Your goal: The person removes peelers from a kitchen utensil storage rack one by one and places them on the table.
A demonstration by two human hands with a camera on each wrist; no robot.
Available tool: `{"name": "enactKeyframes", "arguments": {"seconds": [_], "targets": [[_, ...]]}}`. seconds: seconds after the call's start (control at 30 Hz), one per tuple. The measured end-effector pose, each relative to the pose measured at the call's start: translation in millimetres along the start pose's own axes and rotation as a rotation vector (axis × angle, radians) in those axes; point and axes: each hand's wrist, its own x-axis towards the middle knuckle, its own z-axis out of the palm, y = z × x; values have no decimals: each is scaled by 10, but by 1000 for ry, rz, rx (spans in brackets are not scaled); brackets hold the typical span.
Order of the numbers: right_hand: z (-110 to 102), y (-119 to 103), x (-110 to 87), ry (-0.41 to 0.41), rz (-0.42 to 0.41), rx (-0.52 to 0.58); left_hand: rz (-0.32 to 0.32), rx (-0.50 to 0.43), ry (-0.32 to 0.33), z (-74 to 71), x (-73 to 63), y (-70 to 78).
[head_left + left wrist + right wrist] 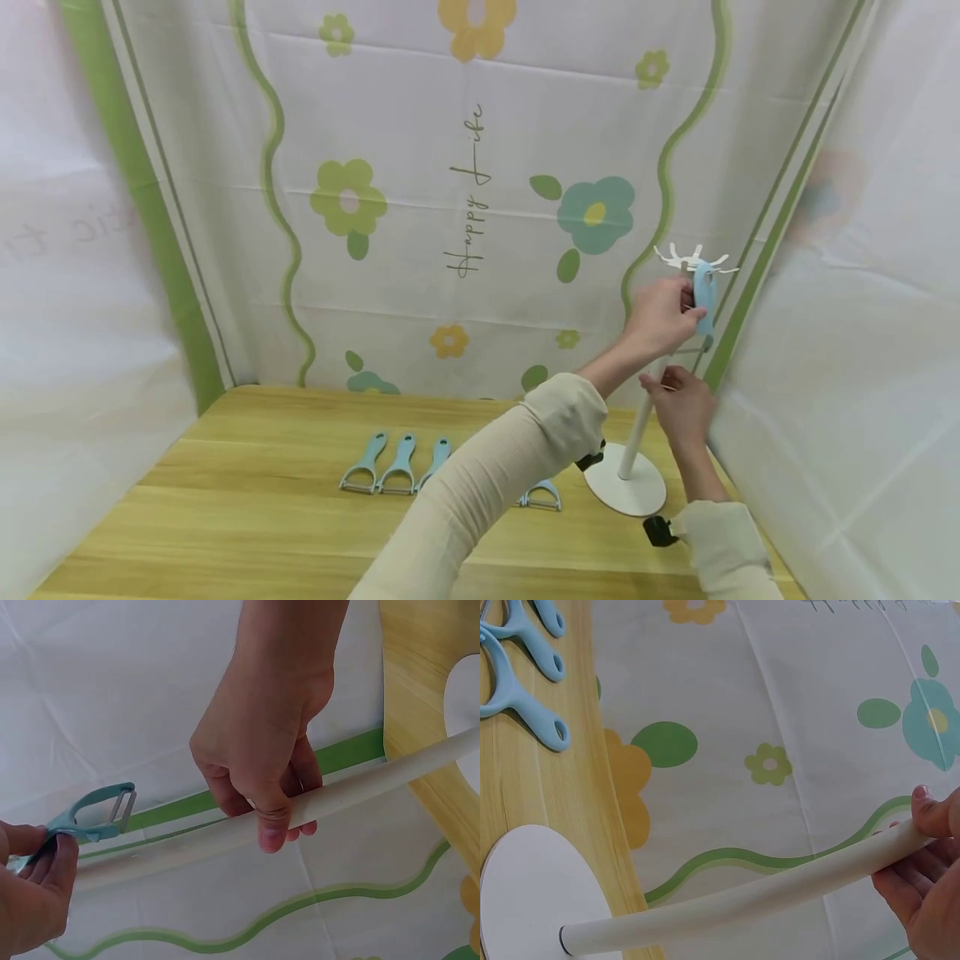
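Note:
My left hand (662, 318) pinches a light blue peeler (705, 298) upright by its handle, blade end down. The handle's top meets the white hooks (686, 260) at the head of a stand; whether a hook passes through its hole I cannot tell. Below, my right hand (684, 408) grips the white pole (637, 433) of that stand, thumb on one side and fingers curled around the other. In the left wrist view the peeler's blade frame (71, 817) juts out past the left fingers. The right wrist view shows the pole rising from its round base (540, 892).
Several more blue peelers lie on the wooden table (247, 475), among them a left one (367, 462) and a right one (542, 497); my left sleeve (480, 483) hides part of the row. Flowered curtains (420, 108) enclose the table's back and sides.

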Motion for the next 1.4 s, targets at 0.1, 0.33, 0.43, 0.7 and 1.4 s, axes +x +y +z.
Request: {"name": "enactKeyframes", "arguments": {"seconds": [0.1,0.33,0.43,0.7,1.4], "targets": [[20,-9,-1,8,-24,-6,7,-5,-3,-32,8,15],[55,-12,1,-16,-10,20,36,15,-2,-111,6,35],[59,-17,2,-30,6,43,43,12,-6,-127,-4,43],[45,-12,30,-36,7,51,72,-38,-14,-241,-43,56],[-44,-18,37,-108,123,84,86,-242,-67,-571,-504,-399]]}}
